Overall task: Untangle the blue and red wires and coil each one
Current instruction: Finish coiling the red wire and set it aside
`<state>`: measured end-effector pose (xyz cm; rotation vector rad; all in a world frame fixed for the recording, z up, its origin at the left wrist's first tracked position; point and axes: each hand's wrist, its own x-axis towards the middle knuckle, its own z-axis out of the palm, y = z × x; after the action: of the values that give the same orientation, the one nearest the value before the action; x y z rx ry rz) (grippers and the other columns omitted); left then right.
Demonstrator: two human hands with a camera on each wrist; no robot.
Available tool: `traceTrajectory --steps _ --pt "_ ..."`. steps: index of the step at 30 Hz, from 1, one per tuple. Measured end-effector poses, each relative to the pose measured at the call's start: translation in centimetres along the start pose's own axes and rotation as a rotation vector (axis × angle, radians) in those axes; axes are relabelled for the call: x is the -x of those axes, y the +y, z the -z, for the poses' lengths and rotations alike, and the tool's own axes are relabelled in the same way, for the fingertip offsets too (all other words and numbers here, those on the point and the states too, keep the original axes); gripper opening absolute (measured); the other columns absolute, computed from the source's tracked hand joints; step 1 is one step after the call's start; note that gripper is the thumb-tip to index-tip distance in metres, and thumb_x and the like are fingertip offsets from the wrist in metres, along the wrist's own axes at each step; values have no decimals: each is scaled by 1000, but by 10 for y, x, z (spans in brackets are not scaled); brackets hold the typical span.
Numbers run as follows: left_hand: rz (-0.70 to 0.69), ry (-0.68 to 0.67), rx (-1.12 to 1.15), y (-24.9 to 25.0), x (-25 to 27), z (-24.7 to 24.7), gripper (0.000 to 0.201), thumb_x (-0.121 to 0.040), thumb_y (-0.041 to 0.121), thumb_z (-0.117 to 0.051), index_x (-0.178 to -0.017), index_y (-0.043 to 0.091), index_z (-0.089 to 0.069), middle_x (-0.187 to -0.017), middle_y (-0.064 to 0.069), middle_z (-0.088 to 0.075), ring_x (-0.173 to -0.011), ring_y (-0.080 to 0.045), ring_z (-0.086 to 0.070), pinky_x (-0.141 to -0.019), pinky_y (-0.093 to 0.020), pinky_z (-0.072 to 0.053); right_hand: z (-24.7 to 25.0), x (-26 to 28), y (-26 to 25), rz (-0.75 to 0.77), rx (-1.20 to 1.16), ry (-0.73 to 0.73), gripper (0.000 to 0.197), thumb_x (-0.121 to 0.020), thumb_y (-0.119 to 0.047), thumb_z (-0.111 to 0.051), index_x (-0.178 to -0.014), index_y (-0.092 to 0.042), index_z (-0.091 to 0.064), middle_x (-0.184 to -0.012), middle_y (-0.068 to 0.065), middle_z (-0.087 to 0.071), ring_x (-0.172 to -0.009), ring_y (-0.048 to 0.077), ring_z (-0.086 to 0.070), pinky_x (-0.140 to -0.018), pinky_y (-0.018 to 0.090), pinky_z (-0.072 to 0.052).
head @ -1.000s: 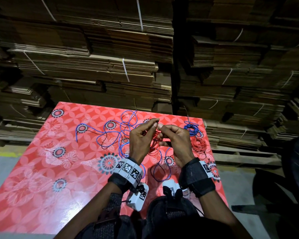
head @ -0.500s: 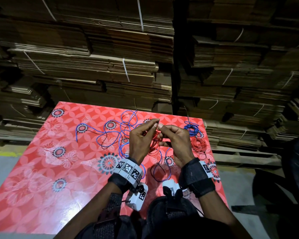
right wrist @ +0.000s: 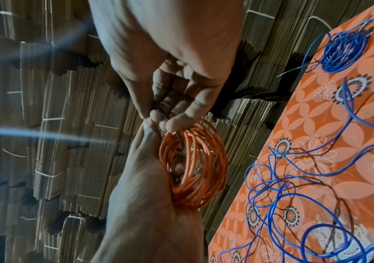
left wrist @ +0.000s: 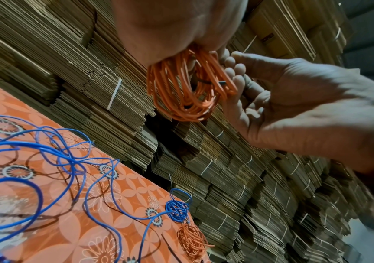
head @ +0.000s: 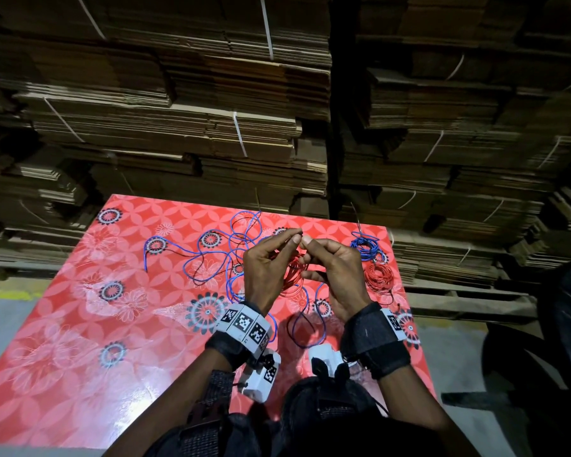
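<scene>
Both hands were raised above the red flowered surface (head: 80, 341), meeting fingertip to fingertip. The left hand (head: 264, 268) held a coil of red wire (head: 292, 275) looped around its curled fingers, the loops hanging from its palm side, as the left wrist view showed the same coil (left wrist: 188, 92) bunched under the hand. The right hand (head: 337, 272) pinched something thin between thumb and forefinger right at the top of that coil; in the right wrist view its fingertips (right wrist: 174, 122) pressed together just against the loops (right wrist: 192, 165), though whether they held the wire's end could not be told. Below and to the left, a long blue wire (head: 211, 255) lay loose in sprawling loops across the surface, some of them running under the hands. Near the far right edge lay a small blue coil (head: 365, 247) and, just beside it on the near side, a small red coil (head: 379, 278). Stacks of flattened cardboard (head: 178, 110) rose behind the surface.
</scene>
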<state>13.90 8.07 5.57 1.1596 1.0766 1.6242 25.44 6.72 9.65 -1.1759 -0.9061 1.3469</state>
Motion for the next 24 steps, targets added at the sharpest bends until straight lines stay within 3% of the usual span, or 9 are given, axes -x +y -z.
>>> traceTrajectory --steps 6,10,15,19,24 --pt "3 9 -5 2 1 -1 30 -89 12 -69 -91 42 -76 -99 6 -76 -97 -16 -70 -92 -47 -54 1 0 0 -2 -5 -3 10 -88 -16 -71 -81 -10 -75 -65 5 -60 -64 13 -59 -53 23 -52" --pt "5 12 -20 -1 0 -1 21 -88 16 -69 -95 35 -77 -100 1 -76 -98 -19 -70 -93 -50 -52 0 0 -1 -14 -12 -4 10 -89 -16 -69 -83 -8 -74 -64 4 -60 -63 12 -59 -52 21 -52" --pt "-41 -5 -47 -1 2 0 23 -88 12 -70 -98 32 -75 -97 5 -76 -95 -13 -71 -87 -36 -54 1 1 0 -31 -25 -10 12 -88 -17 -70 -84 -7 -73 -64 3 -59 -62 11 -58 -52 21 -52" --pt "-76 -23 -83 0 1 2 19 -88 11 -70 -103 22 -74 -94 4 -75 -90 -8 -70 -81 -24 -52 4 1 0 -38 -22 -18 11 -87 -19 -71 -82 -9 -74 -67 6 -60 -64 13 -59 -54 22 -52" --pt "-49 -1 -43 -1 0 0 18 -87 10 -71 -98 23 -75 -95 5 -76 -92 -11 -70 -83 -27 -53 5 2 0 -40 -32 -28 11 -88 -18 -70 -84 -8 -73 -69 7 -61 -64 12 -60 -56 23 -53"
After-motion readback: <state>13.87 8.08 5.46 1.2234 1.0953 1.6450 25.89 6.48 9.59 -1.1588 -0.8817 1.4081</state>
